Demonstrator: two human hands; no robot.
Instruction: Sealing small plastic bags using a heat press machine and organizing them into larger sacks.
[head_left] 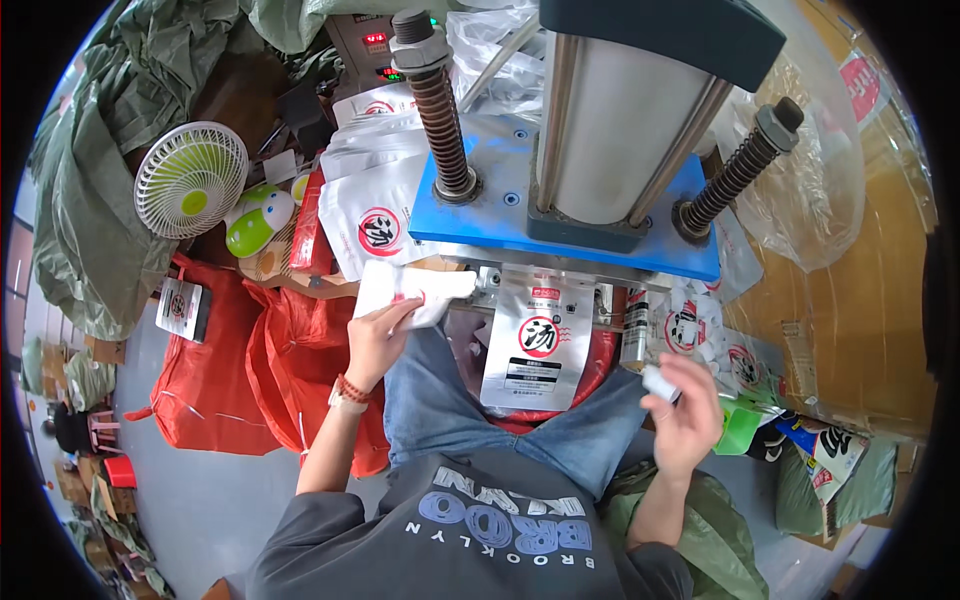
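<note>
My left hand (380, 342) grips a white pouch (392, 283) by its lower edge, just left of the press; its surface is washed out by glare. My right hand (688, 415) is raised at the right with a small white piece (658, 383) pinched between thumb and fingers; its exact kind I cannot make out. Between the hands, a silver-white pouch (537, 345) with a red round mark hangs upright from the jaw of the heat-sealing press, touched by neither hand. The blue press plate (480, 215) spans above it.
A stack of similar pouches (350, 205) lies left of the press, beside a small white-green fan (190, 180). Red sacks (215, 370) stand on the floor at left. More pouches (690, 325) lie right of the press, near a cylindrical can (635, 335) and a brown carton (850, 330).
</note>
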